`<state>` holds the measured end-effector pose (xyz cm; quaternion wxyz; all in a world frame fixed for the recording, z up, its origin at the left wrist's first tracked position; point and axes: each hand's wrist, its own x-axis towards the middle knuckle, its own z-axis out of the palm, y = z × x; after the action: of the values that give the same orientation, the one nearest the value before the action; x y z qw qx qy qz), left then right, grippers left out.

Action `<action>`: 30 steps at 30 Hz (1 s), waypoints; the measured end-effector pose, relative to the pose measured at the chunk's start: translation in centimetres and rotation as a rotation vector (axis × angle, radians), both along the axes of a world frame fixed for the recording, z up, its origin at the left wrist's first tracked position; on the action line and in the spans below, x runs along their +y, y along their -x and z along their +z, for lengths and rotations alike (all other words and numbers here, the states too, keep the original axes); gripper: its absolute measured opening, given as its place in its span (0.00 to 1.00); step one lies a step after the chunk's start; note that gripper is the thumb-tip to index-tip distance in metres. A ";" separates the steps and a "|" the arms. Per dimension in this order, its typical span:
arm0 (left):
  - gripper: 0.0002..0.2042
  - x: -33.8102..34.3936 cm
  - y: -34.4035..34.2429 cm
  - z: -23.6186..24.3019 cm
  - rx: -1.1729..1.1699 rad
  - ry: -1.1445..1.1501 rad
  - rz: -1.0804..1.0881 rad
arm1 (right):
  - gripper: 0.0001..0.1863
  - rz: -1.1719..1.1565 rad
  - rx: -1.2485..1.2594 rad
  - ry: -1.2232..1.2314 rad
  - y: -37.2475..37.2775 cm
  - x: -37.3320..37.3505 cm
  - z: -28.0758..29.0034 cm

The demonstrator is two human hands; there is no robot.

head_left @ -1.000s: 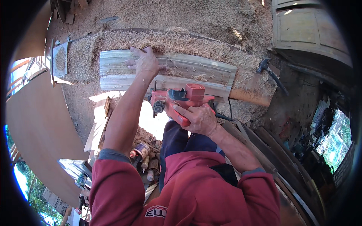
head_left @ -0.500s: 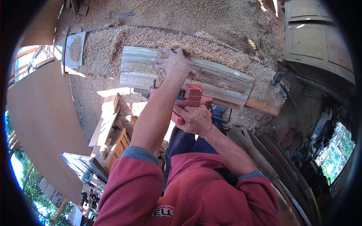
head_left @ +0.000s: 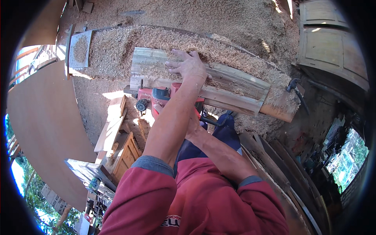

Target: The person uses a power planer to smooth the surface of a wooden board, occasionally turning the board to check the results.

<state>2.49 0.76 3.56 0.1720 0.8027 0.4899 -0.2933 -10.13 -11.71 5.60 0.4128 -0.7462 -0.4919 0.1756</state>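
A pale wooden panel (head_left: pixel 239 91) with dark grain lies on the shaving-covered bench. My left hand (head_left: pixel 192 67) rests on its top with fingers spread, pressing near its far edge. Below my left forearm, my right hand (head_left: pixel 193 126) is closed around the handle of a red electric planer (head_left: pixel 147 94). My left forearm hides most of that grip; a fingertip shows to its left. The planer sits along the panel's near edge, towards the left end, and its black cord trails off to the right.
Curled shavings (head_left: pixel 113 51) cover the bench. A hammer (head_left: pixel 293 87) lies at its right end, a pale board (head_left: pixel 81 49) at its left. Wooden offcuts (head_left: pixel 111 121) are piled at the near left. Long planks (head_left: pixel 274 168) lean at the right, below a wooden cabinet (head_left: pixel 323 49).
My right hand has slid the planer left along the panel's near edge, passing under my left forearm. My left hand stays on the panel. The whole view has shifted slightly.
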 end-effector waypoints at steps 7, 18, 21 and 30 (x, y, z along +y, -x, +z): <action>0.54 -0.1 -0.6 0.8 0.037 0.058 -0.019 | 0.29 0.139 0.666 0.179 0.3 4.4 2.7; 0.55 -0.1 -0.2 0.4 0.020 0.008 -0.056 | 0.29 0.307 0.163 0.384 2.5 10.2 4.6; 0.56 -0.2 -0.6 0.8 0.047 0.018 -0.047 | 0.32 0.258 0.198 0.292 4.2 12.1 3.3; 0.55 -0.9 0.2 1.4 -0.031 -0.003 -0.050 | 0.30 0.369 0.219 0.302 5.0 11.3 1.6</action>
<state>2.32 -0.15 4.96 0.1707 0.8194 0.4676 -0.2844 -15.13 -0.36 7.22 0.3084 -0.6738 -0.5401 0.3991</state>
